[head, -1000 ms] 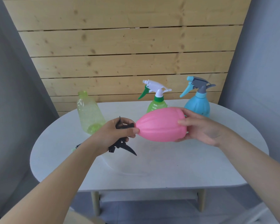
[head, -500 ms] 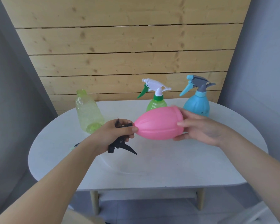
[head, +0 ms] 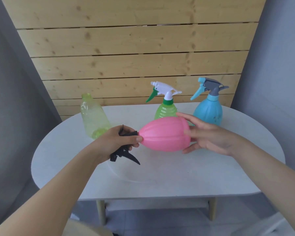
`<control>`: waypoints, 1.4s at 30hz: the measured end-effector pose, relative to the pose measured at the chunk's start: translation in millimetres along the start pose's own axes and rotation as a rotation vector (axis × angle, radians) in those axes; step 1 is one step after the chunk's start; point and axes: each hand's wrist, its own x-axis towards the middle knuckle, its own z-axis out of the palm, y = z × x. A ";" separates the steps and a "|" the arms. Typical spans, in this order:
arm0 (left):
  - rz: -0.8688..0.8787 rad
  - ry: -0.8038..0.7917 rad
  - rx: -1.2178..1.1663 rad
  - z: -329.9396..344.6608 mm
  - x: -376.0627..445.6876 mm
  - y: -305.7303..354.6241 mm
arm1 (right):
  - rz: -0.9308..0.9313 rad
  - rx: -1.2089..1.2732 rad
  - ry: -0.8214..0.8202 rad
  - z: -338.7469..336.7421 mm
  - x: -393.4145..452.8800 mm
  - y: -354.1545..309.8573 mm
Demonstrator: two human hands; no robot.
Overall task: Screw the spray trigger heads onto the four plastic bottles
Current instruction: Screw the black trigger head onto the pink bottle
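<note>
A pink bottle (head: 165, 133) lies on its side in the air above the table, neck pointing left. My left hand (head: 116, 142) is closed around a black trigger head (head: 124, 154) that sits at the bottle's neck. My right hand (head: 209, 135) cups the bottle's base with spread fingers. Behind stand a green bottle (head: 165, 110) with a white and green trigger head and a blue bottle (head: 208, 111) with a grey and blue trigger head. A clear yellow-green bottle (head: 94, 118) stands at the left with an open neck.
Everything rests over a white oval table (head: 160, 176) on light legs. A wooden slat wall (head: 134, 57) rises right behind it, with grey walls on both sides. The table's front edge is near me.
My right hand has shifted its fingers on the pink bottle's base, which looks slightly turned. My left hand still holds the black trigger head at the neck.
</note>
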 end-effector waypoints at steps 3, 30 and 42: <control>0.015 -0.006 0.013 -3.7 -3.2 1.1 | 0.049 -0.193 0.020 -0.1 -2.5 0.0; 0.039 0.023 -0.003 1.4 -7.2 7.5 | -0.058 -0.035 0.085 13.7 0.5 0.8; 0.138 0.079 0.122 1.0 -16.7 13.8 | 0.044 -0.046 0.099 16.9 3.4 3.2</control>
